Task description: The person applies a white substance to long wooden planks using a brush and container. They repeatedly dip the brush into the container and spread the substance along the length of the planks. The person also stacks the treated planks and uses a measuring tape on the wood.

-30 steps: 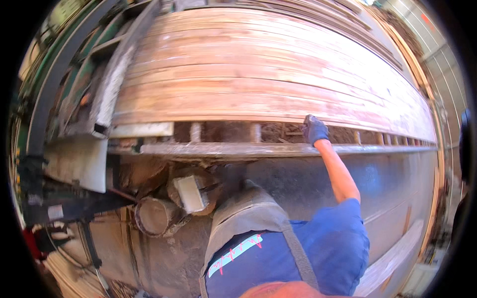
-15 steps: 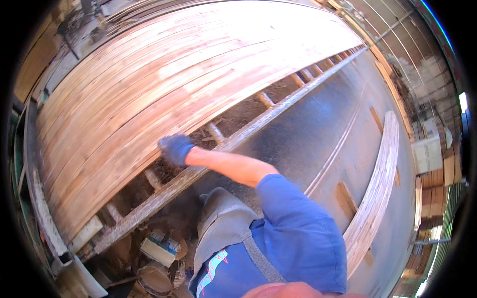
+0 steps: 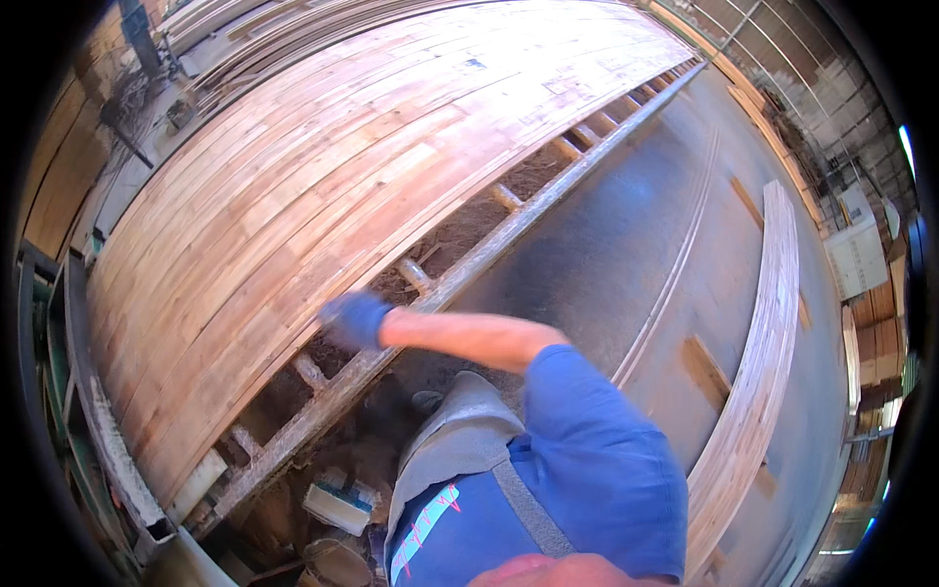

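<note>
My right hand (image 3: 354, 320), in a dark blue glove, is at the near edge of a wide layer of long wooden boards (image 3: 264, 249) laid side by side. Motion smears its fingers, so their grip cannot be made out, nor whether they touch the edge board. My right forearm (image 3: 469, 335) is bare and reaches left across a metal rail (image 3: 489, 256). Short rollers (image 3: 415, 275) show between the boards and that rail. My left hand does not show. A grey apron (image 3: 455, 430) hangs over my blue shirt.
A stack of long boards (image 3: 748, 391) lies on crosspieces (image 3: 706, 370) to the right. Below the rail at lower left are a small box (image 3: 337, 509) and a round container (image 3: 337, 563). A metal beam (image 3: 108, 421) borders the left end. More planks (image 3: 254, 64) lie beyond.
The whole view has shifted slightly, with the far planks showing more. My right hand remains by the near board edge and is more blurred now.
</note>
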The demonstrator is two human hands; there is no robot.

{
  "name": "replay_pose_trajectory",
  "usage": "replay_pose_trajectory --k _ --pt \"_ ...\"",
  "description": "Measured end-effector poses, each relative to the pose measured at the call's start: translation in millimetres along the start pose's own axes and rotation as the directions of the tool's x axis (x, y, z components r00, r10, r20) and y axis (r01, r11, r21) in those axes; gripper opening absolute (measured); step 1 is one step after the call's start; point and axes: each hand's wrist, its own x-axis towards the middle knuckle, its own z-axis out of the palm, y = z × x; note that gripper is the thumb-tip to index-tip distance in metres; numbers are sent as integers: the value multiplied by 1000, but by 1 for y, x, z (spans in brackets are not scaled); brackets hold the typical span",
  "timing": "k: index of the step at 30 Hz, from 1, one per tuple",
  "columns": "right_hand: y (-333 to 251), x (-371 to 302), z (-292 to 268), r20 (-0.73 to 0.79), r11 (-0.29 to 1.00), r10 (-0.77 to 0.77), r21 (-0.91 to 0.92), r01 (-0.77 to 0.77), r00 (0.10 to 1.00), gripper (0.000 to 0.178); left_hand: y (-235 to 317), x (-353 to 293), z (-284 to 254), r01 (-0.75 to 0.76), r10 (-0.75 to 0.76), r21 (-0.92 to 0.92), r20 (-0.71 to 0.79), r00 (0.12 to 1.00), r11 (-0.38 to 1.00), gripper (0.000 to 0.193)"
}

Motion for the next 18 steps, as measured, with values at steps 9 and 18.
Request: replay_pose_trajectory --k 9,18 --pt "154 -75 -34 -131 875 370 -283 -392 920 24 -73 -17 -21 141 -151 -121 -83 985 983 24" --pt "107 4 -9 -14 951 234 -205 -232 972 25 -195 -57 -30 255 -353 -424 -172 920 869 24"
